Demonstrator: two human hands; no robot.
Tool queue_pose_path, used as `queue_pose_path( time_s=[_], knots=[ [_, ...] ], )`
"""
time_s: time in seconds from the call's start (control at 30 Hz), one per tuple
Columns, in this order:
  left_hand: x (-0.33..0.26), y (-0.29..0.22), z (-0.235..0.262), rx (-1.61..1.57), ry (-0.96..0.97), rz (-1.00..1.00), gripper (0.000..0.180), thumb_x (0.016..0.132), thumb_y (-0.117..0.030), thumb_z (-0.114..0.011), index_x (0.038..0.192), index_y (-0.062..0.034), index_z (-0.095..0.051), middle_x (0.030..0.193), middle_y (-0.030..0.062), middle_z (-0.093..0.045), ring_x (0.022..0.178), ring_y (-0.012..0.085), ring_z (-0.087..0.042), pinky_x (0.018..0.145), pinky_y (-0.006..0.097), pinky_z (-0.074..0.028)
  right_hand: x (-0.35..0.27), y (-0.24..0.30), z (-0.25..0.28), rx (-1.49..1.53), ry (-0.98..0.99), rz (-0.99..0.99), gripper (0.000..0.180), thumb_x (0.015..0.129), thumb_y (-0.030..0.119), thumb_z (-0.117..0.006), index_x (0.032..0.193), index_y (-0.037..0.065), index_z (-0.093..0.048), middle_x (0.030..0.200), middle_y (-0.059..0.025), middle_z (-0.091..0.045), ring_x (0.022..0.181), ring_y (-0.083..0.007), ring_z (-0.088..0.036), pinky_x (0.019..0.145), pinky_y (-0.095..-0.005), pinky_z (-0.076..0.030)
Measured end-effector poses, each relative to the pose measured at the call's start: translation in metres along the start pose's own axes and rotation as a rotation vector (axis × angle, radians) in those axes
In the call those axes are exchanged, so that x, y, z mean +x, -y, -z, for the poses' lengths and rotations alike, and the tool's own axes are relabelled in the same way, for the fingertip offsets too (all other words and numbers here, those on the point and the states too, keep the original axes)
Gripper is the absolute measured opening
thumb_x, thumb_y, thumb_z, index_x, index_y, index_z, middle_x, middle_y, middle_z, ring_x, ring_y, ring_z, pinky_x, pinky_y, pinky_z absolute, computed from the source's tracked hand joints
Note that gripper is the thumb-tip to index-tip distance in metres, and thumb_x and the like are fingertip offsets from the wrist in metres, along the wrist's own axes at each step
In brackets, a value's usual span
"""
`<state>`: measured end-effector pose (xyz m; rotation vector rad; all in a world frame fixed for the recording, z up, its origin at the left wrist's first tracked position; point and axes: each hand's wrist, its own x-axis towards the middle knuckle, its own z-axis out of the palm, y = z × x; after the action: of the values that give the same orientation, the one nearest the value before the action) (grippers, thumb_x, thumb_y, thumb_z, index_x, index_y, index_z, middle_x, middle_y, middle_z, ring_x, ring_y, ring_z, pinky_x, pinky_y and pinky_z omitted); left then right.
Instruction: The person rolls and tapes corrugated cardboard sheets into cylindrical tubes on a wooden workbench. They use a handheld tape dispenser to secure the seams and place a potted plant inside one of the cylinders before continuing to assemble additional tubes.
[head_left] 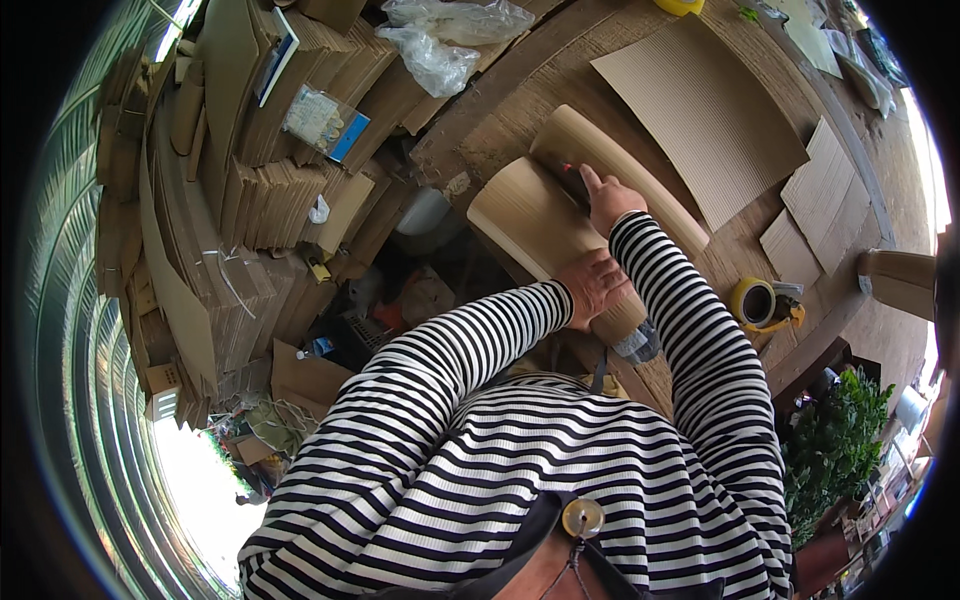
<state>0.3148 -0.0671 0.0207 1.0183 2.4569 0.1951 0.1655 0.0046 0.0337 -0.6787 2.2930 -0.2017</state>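
Observation:
A sheet of corrugated cardboard (535,215) lies on the wooden table before me, its sides curling up into rounded rolls. The far roll (625,175) runs slantwise beyond my hands. Resting on the near part, my left hand (597,287) presses down with its fingers laid over the curved surface. My right hand (612,203) is closed at the dark fold between the two rolled parts, index finger stretched forward. At its fingertips is a slim dark tool with a red spot (568,168), perhaps a knife; most of it is hidden in shadow.
A flat cardboard sheet (710,115) and smaller pieces (822,195) lie on the table (465,135). A yellow tape dispenser (757,303) stands near my right forearm. Stacked folded cardboard (265,205) rises at left, with clear plastic bags (440,45) on top. A green plant (840,450) is at lower right.

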Motion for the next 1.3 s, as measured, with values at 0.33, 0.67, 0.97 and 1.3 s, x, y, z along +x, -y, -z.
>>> queue_pose_path(
  time_s=[0.33, 0.67, 0.97, 1.3],
  knots=[
    [-0.010, 0.001, 0.001, 0.013, 0.098, -0.077, 0.091, 0.081, -0.053, -0.071, 0.153, -0.0069, -0.042, 0.152, 0.0121, -0.045, 0.143, 0.0313, -0.035, 0.125, 0.053, -0.014, 0.028, 0.025, -0.006, -0.047, 0.076, 0.023, 0.074, 0.101, 0.011, -0.047, 0.166, 0.035, -0.022, 0.131, -0.0162, -0.064, 0.110, -0.0326, -0.071, 0.087, -0.0429, -0.060],
    [-0.017, -0.002, -0.019, -0.075, -0.193, 0.025, 0.053, 0.089, -0.036, -0.068, 0.136, -0.0113, -0.060, 0.147, 0.0130, -0.050, 0.140, 0.0358, -0.042, 0.122, 0.055, -0.026, 0.035, 0.034, -0.004, -0.040, 0.090, 0.074, 0.077, 0.097, 0.008, -0.051, 0.165, 0.033, -0.024, 0.132, -0.0174, -0.064, 0.117, -0.0338, -0.068, 0.095, -0.0445, -0.057],
    [0.000, -0.005, 0.024, 0.144, 0.436, -0.038, 0.094, 0.081, -0.067, -0.069, 0.153, -0.0127, -0.042, 0.156, 0.0072, -0.046, 0.148, 0.0284, -0.035, 0.124, 0.058, -0.010, 0.051, 0.040, -0.001, -0.014, 0.096, 0.076, 0.064, 0.100, 0.013, -0.045, 0.162, 0.028, -0.035, 0.125, -0.0153, -0.071, 0.113, -0.0326, -0.071, 0.091, -0.0455, -0.058],
    [-0.015, -0.002, 0.008, 0.069, -0.088, -0.050, 0.109, 0.069, -0.058, -0.080, 0.155, -0.0051, -0.038, 0.157, 0.0170, -0.039, 0.148, 0.0343, -0.033, 0.126, 0.053, -0.015, -0.056, -0.042, -0.013, -0.155, 0.268, 0.066, 0.073, 0.095, 0.023, -0.062, 0.162, 0.030, -0.034, 0.118, -0.0151, -0.075, 0.106, -0.0306, -0.074, 0.083, -0.0409, -0.061]
  ],
)
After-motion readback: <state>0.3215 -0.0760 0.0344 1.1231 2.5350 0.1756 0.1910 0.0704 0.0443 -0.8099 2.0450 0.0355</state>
